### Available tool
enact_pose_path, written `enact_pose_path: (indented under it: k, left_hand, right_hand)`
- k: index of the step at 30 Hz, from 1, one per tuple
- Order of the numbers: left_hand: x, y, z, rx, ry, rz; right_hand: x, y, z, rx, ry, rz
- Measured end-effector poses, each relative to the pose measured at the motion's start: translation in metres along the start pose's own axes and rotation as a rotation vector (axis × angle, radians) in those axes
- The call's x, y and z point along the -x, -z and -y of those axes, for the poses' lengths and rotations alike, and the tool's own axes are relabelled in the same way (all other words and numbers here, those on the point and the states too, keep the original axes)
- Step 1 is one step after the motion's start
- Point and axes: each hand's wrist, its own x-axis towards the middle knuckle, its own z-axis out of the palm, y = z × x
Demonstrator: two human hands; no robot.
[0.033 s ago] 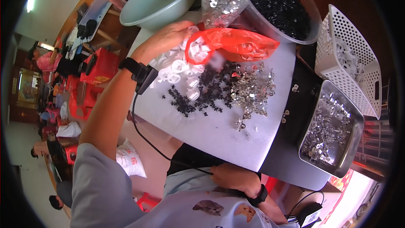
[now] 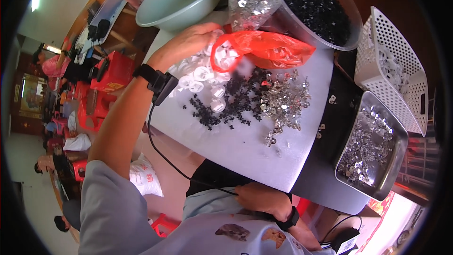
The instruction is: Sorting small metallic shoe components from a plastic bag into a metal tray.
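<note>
My left hand (image 2: 200, 37) reaches across the pale work board (image 2: 222, 153), its back turned up, against a pile of white plastic parts (image 2: 200, 73). Its fingertips, close to the mouth of a red plastic bag (image 2: 278, 49), are hard to make out. White parts show in the bag's opening. Beside them lie a heap of small black cross-shaped pieces (image 2: 226, 106) and a heap of shiny metal pieces (image 2: 283, 101). Down at my waist, my right hand (image 2: 264, 200) is closed with curled fingers; a black cable (image 2: 174, 163) from my left wrist ends by it.
Along the far side stand a green basin (image 2: 181, 2), a clear bag of metal parts (image 2: 252, 2) and a tub of black pieces (image 2: 314, 7). To the right are a white perforated basket (image 2: 373, 66) and a metal tray (image 2: 347, 177). Several people sit at the far left.
</note>
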Motion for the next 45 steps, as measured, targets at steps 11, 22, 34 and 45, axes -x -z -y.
enact_pose_path:
  k: [11,22,34,45]
  left_hand:
    - [0.018,-0.01,-0.012,0.031,-0.002,0.065]
    - [0.064,0.05,0.043,-0.12,0.105,-0.198]
    - [0.075,0.029,0.06,0.197,0.176,-0.124]
    - [0.044,0.017,0.049,0.249,0.069,0.068]
  right_hand:
    - [-0.022,0.011,0.026,-0.015,-0.144,0.342]
    - [-0.037,0.001,0.036,0.026,-0.151,0.281]
    - [-0.026,-0.009,0.039,0.154,-0.282,0.1]
    - [-0.021,-0.01,0.04,0.147,-0.354,0.07]
